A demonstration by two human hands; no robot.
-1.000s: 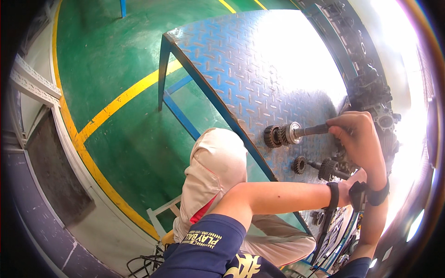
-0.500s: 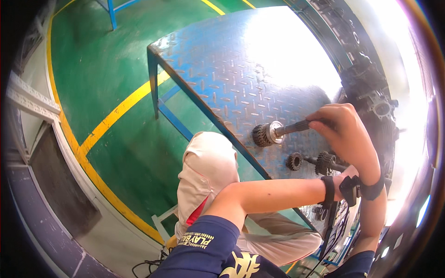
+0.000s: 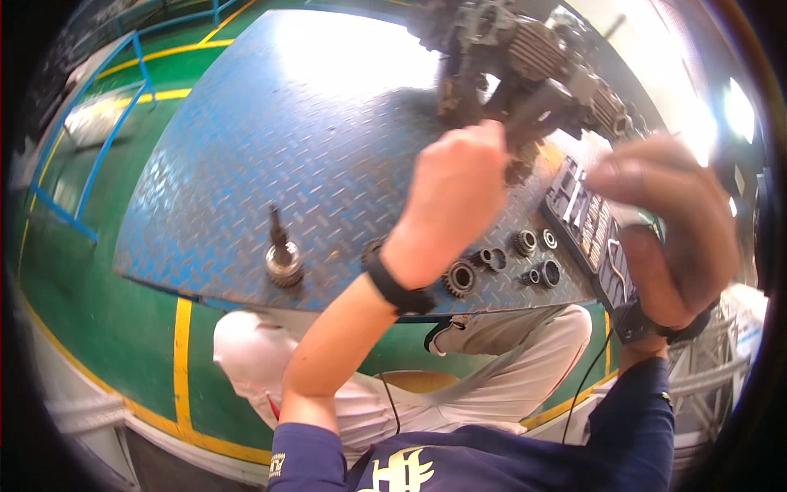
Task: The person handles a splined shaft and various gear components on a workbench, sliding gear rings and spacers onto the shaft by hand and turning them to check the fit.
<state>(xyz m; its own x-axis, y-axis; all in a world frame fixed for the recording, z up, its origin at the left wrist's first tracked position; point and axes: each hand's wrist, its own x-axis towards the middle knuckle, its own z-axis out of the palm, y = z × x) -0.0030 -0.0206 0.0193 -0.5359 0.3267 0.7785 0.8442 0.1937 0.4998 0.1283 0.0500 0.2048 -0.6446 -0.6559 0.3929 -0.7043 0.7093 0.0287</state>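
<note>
Now, right hand (image 3: 690, 225) off geared shaft (image 3: 284, 261).

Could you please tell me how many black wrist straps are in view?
2. The left strap circles the wrist of the left hand; the right strap is at the wrist of the right hand, which partly hides it.

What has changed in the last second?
The right hand let go of the shaft and moved rightward, now open. The left hand moved farther out over the table; whether it holds anything is unclear. The view turned right. The shaft stayed on the table, near its edge.
</note>
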